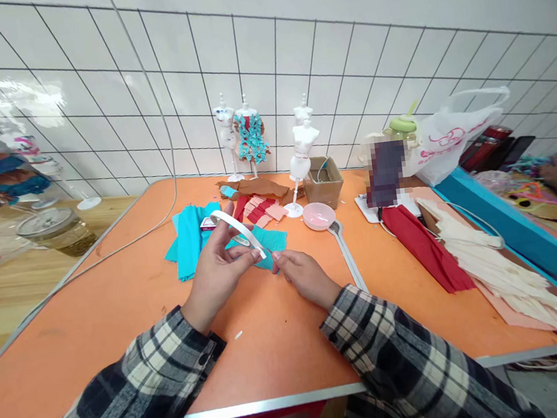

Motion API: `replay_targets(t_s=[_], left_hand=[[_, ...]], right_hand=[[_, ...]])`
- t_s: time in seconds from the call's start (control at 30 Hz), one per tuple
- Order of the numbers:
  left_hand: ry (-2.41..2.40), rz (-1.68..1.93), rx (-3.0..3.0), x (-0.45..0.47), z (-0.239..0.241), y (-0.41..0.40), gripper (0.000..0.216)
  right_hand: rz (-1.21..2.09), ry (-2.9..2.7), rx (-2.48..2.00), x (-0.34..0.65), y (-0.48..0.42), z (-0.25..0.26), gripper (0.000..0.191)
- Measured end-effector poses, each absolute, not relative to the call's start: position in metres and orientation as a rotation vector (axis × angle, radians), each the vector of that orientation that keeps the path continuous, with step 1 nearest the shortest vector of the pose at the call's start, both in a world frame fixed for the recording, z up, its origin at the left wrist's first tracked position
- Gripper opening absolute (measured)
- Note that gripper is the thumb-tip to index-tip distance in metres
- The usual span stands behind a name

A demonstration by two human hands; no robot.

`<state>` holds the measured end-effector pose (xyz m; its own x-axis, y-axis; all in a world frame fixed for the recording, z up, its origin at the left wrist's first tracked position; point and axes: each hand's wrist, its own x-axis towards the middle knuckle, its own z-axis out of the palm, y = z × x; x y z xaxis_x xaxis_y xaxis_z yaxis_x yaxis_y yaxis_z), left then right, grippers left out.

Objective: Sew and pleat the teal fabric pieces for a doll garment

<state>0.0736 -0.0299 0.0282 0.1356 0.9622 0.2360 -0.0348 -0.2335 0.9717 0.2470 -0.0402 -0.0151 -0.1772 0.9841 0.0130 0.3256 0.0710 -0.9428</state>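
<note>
White-tiled wall (pixel 256 57) behind, orange-topped bench (pixel 286 362) below. Our left hand (pixel 217 264) pinches a narrow, curved white band (pixel 238 224) above the bench, its long axis sloping down toward our right hand (pixel 307 274), which pinches thin teal cloth (pixel 266 263) just beside the band's lower end.

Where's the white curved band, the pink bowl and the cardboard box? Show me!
White curved band (pixel 239 226): head view, on the middle of its arc.
Pink bowl (pixel 319 226): head view, on its near wall.
Cardboard box (pixel 322 194): head view, on its front side.
</note>
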Motion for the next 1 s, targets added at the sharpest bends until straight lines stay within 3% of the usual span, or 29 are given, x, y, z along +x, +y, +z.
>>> replay_targets(t_s=[0.5, 0.67, 1.0], left_hand=[[0.913, 1.074, 1.455, 0.079, 0.023, -0.036, 0.094], [1.041, 1.153, 1.456, 0.076, 0.022, -0.033, 0.084], [1.004, 1.125, 1.457, 0.077, 0.022, -0.031, 0.093]], right_hand=[[1.108, -1.438, -1.149, 0.245, -0.043, -0.006, 0.024], [1.111, -1.441, -1.186, 0.244, -0.042, -0.009, 0.025], [1.053, -1.424, -1.227, 0.241, -0.041, -0.012, 0.025]])
